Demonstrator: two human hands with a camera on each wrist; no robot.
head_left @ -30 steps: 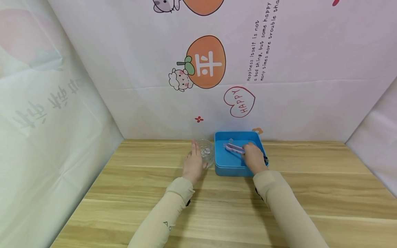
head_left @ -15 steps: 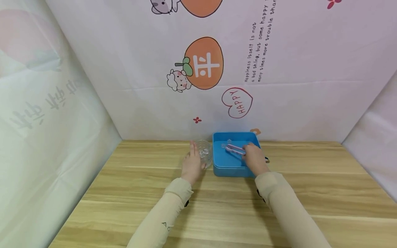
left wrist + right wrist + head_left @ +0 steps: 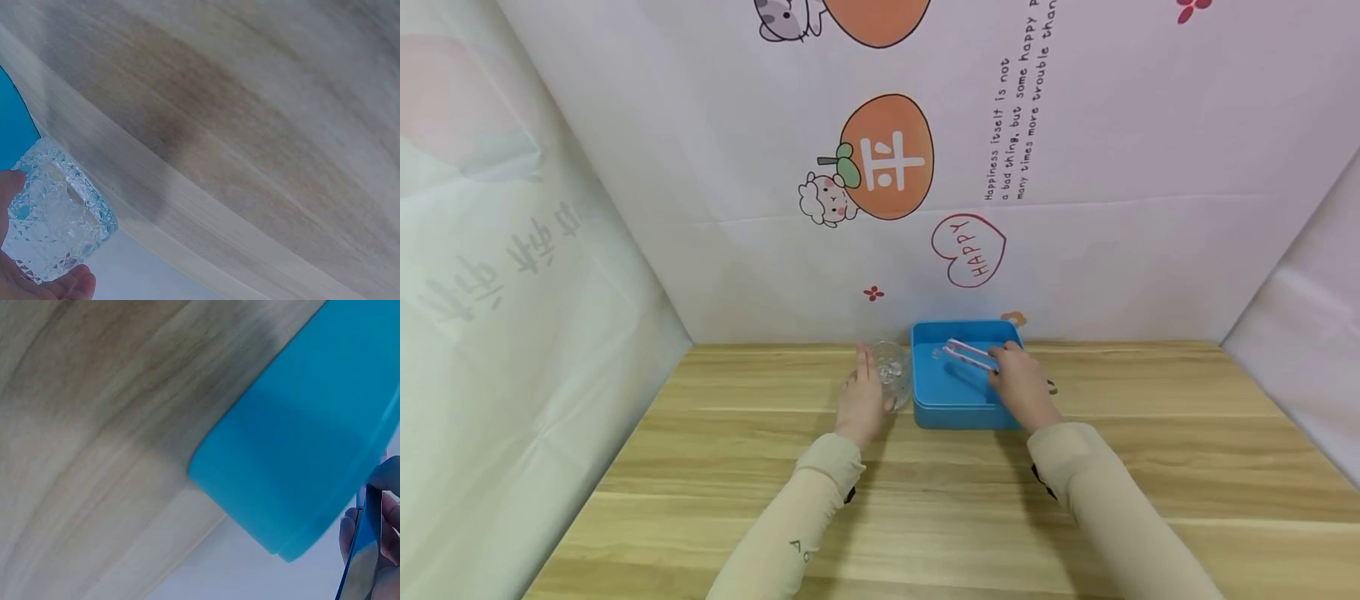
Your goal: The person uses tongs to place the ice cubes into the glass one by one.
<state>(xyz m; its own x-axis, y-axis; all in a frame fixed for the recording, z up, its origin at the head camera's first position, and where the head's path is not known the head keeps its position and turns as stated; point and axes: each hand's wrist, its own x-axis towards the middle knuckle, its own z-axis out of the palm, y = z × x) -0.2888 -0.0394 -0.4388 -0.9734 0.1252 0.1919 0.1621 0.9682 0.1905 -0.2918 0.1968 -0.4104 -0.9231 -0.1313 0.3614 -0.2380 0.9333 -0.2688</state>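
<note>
My left hand (image 3: 861, 402) holds a clear cut-glass bowl (image 3: 59, 215) from its left side, thumb and fingers on opposite sides of its wall. Clear pieces (image 3: 891, 370) lie inside the bowl. Over the blue box (image 3: 967, 416), my right hand (image 3: 1022, 385) pinches a pair of pink-and-white tweezers (image 3: 973, 355). Their tips are at one small clear piece inside the box; whether they grip it I cannot tell. Another clear piece (image 3: 936, 353) lies on the box floor left of the tips. In the right wrist view, the tweezers' tips are hidden behind the box wall.
Bowl and box stand side by side at the back of the wooden table (image 3: 925, 517), close to the printed cloth backdrop (image 3: 760, 275). Another pale cloth (image 3: 512, 350) hangs along the left side.
The tweezers' tips have shifted toward the back of the box, onto the rear clear piece, and the right hand has moved slightly right. My left hand stays on the bowl.
</note>
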